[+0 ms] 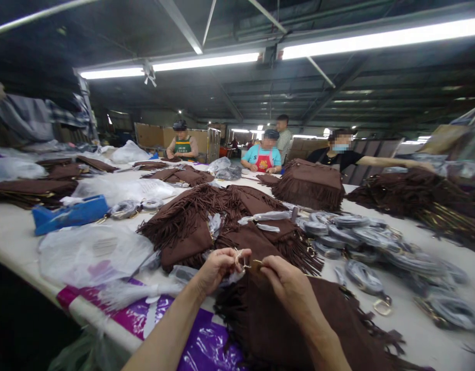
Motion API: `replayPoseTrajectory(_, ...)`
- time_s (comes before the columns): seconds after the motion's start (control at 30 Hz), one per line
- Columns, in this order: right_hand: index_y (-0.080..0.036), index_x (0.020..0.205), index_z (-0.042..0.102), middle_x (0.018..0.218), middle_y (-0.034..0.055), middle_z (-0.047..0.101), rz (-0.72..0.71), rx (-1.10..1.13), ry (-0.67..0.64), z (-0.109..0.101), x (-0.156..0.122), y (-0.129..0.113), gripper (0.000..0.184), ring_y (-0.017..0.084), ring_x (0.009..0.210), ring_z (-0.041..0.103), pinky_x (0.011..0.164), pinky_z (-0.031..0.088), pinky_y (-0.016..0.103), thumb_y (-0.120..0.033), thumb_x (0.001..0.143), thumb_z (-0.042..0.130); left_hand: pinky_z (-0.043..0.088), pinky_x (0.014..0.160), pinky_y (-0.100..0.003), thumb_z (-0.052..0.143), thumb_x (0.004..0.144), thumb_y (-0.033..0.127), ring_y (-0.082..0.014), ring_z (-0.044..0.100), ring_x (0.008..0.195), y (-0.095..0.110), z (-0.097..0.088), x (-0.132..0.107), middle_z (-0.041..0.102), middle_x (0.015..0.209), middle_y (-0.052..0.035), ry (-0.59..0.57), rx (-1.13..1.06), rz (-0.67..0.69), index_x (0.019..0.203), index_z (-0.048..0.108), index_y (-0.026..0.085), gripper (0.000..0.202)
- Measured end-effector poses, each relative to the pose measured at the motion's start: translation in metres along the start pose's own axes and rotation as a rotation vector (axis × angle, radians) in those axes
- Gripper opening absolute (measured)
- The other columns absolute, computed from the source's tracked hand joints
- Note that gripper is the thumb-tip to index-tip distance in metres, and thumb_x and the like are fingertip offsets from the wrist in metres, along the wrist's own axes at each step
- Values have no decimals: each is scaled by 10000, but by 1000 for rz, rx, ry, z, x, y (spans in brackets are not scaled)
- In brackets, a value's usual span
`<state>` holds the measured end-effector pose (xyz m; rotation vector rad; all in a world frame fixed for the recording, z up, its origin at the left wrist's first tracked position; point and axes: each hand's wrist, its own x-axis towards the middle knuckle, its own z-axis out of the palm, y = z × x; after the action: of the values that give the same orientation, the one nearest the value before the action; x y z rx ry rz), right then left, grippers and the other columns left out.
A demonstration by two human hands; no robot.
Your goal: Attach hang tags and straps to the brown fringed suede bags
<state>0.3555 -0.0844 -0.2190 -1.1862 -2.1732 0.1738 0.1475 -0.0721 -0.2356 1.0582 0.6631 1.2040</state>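
My left hand (222, 265) is closed in a pinch round a small pale metal ring-like fitting (243, 260), partly hidden by the fingers. Close by, my right hand (287, 281) pinches a small flat gold-coloured piece (256, 264); the two pieces nearly meet, and I cannot tell if they are joined. Below both hands lies a dark brown fringed bag (276, 319). Just beyond them, more brown fringed bags (186, 242) are heaped, with white-wrapped strips (266, 217) on top.
Plastic-wrapped straps (361, 232) with metal clips are piled at right. A blue tape dispenser (69, 214), clear plastic bags (96, 252) and purple plastic (206, 340) lie at left on the white table (9, 226). Co-workers (262, 154) are across it; one stretches an arm (395, 162) over a bag pile.
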Motion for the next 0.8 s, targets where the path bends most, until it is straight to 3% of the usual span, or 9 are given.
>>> replayPoseTrajectory(0.07, -244, 887, 613, 802, 10, 596, -73, -82, 3, 6, 2, -3, 176, 182, 711, 589, 618, 388, 267, -235, 959, 453, 360, 545, -227, 590, 584, 183, -107, 506, 522, -3, 2, 1, 665, 695, -59, -26, 48, 13, 620, 604, 138, 59)
replayPoseTrajectory(0.13, -237, 878, 622, 798, 19, 588, -113, -95, 21, 13, 5, -6, 213, 187, 728, 590, 639, 398, 267, -231, 974, 431, 334, 517, -212, 592, 610, 195, -99, 479, 508, -6, 4, 1, 628, 653, -37, -52, 141, 46, 636, 606, 139, 64)
replayPoseTrajectory(0.3, -220, 853, 606, 828, 51, 613, -106, 104, 143, 31, 13, -14, 234, 209, 796, 594, 733, 439, 292, -204, 952, 395, 313, 481, -200, 547, 715, 229, -88, 396, 488, -11, 13, -3, 462, 586, 28, -108, 471, 185, 639, 551, 162, 101)
replayPoseTrajectory(0.4, -226, 848, 582, 835, 50, 645, -10, 275, 201, 40, 15, -12, 168, 211, 800, 617, 742, 458, 295, -233, 910, 427, 401, 629, -224, 504, 726, 145, -121, 481, 632, -10, 19, -7, 514, 662, 1, -119, 678, 386, 620, 534, 157, 110)
replayPoseTrajectory(0.5, -234, 797, 516, 710, 26, 637, 91, 319, 240, 48, 14, -8, 150, 209, 659, 625, 623, 452, 287, -308, 901, 437, 440, 773, -268, 488, 718, 90, -165, 553, 779, -9, 22, -9, 591, 751, -34, -153, 748, 506, 622, 527, 157, 124)
replayPoseTrajectory(0.63, -243, 822, 491, 614, -7, 597, 150, 323, 260, 52, 13, -10, 260, 207, 548, 601, 527, 412, 279, -412, 959, 350, 434, 572, -225, 462, 739, 115, -121, 556, 563, -15, 20, -7, 601, 706, -18, -74, 702, 374, 674, 567, 153, 129)
replayPoseTrajectory(0.8, -197, 1067, 594, 785, 43, 686, 203, 397, 274, 50, 12, -12, 426, 203, 631, 637, 614, 488, 294, -485, 981, 292, 364, 457, -215, 519, 735, 241, -109, 503, 420, -21, 17, -4, 612, 559, -18, 104, 512, 206, 790, 710, 114, 236)
